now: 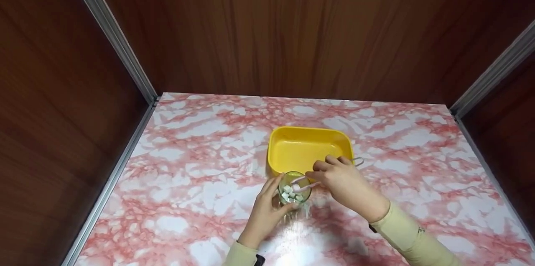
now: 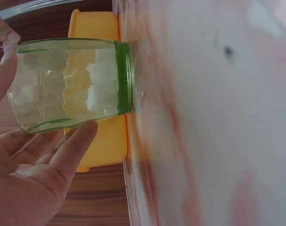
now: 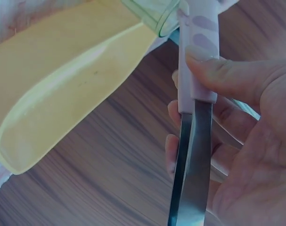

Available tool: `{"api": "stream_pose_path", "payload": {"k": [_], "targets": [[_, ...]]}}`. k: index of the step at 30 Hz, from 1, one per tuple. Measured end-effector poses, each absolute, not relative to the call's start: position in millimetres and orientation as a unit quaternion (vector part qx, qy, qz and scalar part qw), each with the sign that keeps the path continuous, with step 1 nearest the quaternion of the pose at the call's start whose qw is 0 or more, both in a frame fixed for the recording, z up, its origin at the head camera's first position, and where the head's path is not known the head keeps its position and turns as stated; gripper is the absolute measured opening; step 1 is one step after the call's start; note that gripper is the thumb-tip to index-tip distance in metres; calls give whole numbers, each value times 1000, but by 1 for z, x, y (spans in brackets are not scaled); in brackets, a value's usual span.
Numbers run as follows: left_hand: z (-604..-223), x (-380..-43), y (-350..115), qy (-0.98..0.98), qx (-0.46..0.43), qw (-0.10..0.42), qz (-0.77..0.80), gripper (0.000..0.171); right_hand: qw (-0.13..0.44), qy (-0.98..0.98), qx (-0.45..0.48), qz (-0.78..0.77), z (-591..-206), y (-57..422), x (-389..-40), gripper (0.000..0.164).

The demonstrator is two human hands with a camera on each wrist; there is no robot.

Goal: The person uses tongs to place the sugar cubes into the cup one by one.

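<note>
A clear, green-tinted glass (image 2: pixel 48 70) stands upright on the table, with several white cubes (image 1: pixel 287 195) at its bottom. My left hand (image 1: pixel 267 209) holds the glass from the left, thumb on the near side and fingers round the far side. My right hand (image 1: pixel 349 188) pinches a pair of metal tongs (image 3: pixel 197 160) with pale pink ends, thumb on one arm and fingers behind the other. In the head view the pink ends reach into the mouth of the glass, and a white cube (image 1: pixel 296 187) shows between them.
A yellow rectangular container (image 1: pixel 301 151) sits just beyond the glass, partly behind my right hand. The table (image 1: pixel 200 216) has a red-and-white marbled top. Brown wood-grain panels (image 1: pixel 271 31) with metal edge strips enclose it at the back and sides.
</note>
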State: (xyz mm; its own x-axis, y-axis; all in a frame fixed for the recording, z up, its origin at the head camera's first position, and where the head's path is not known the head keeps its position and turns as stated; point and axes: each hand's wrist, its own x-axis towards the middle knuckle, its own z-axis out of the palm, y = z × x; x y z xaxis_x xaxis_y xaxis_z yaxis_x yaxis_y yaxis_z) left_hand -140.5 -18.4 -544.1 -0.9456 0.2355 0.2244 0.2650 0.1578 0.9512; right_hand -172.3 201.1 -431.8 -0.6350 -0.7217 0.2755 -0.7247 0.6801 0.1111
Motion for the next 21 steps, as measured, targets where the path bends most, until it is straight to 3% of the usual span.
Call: {"api": "stream_pose_path", "payload": {"k": [21], "targets": [[-542, -140, -18, -775, -154, 7, -613, 81, 157, -911, 382, 14, -431, 212, -169, 52]]}}
